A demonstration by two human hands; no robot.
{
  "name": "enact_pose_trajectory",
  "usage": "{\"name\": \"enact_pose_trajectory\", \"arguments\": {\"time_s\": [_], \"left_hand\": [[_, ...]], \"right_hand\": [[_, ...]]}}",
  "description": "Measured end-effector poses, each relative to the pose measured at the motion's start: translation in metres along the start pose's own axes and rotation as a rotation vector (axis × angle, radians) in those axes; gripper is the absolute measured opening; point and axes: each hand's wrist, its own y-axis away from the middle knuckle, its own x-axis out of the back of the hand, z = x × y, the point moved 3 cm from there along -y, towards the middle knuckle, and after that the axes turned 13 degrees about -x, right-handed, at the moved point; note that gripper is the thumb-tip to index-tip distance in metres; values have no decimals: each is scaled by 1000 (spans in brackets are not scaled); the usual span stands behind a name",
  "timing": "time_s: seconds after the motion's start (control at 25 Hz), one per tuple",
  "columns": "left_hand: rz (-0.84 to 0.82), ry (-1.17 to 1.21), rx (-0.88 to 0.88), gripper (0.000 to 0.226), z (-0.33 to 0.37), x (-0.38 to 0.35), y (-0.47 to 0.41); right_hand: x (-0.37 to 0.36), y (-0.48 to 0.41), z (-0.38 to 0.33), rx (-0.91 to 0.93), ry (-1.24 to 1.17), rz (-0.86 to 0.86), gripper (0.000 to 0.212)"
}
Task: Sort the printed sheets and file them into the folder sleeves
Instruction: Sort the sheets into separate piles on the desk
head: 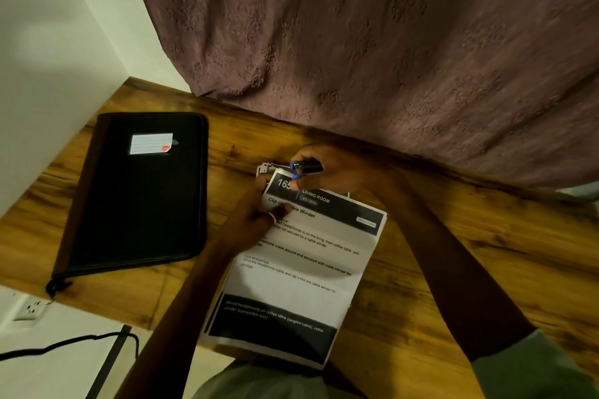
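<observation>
A stack of printed sheets (291,272) lies on the wooden table (437,269), its near end hanging over the front edge. The top sheet reads "Living Room" under a black header. My left hand (259,214) pinches the stack's top left corner, thumb on the page. My right hand (327,168) grips a small blue and black stapler (306,168) at that same corner, its jaw over the sheets. A closed black zip folder (136,194) with a white label lies to the left, apart from both hands.
A maroon patterned curtain (372,42) hangs along the table's back edge. A white wall (48,58) closes the left side. Below the table's front left are a wall socket (30,308) and a black cable (64,343).
</observation>
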Motion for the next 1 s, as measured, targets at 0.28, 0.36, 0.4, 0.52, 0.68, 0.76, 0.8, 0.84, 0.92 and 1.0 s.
{"name": "enact_pose_trajectory", "arguments": {"time_s": [0.28,0.36,0.4,0.52,0.68,0.76,0.8,0.84,0.92,1.0], "left_hand": [[-35,-64,-160,35,13,-6,-3],[-38,-57,-158,40,10,-5,-4],[-40,-49,-150,41,7,-5,-5],[-42,-16,-111,44,6,-5,-5],[-27,13,-122,48,2,-5,-6],[-14,43,-101,53,-1,-5,-7],[-5,57,-82,54,-1,-5,-8],[5,61,-69,54,-2,-5,-9],[11,61,-56,54,-2,-6,-9],[13,65,-46,55,-4,-6,-10]], "right_hand": [[-42,-153,165,45,221,-163,75],[-29,-78,86,-78,109,-369,59],[-24,-57,50,-77,137,-364,46],[-11,-53,2,22,263,-413,38],[-14,-58,11,14,357,-434,36],[-12,-55,1,50,369,-430,36],[-12,-56,1,40,372,-427,35],[-14,-60,4,35,376,-432,33],[-15,-60,4,39,375,-433,33],[-15,-61,5,43,355,-435,30]]}}
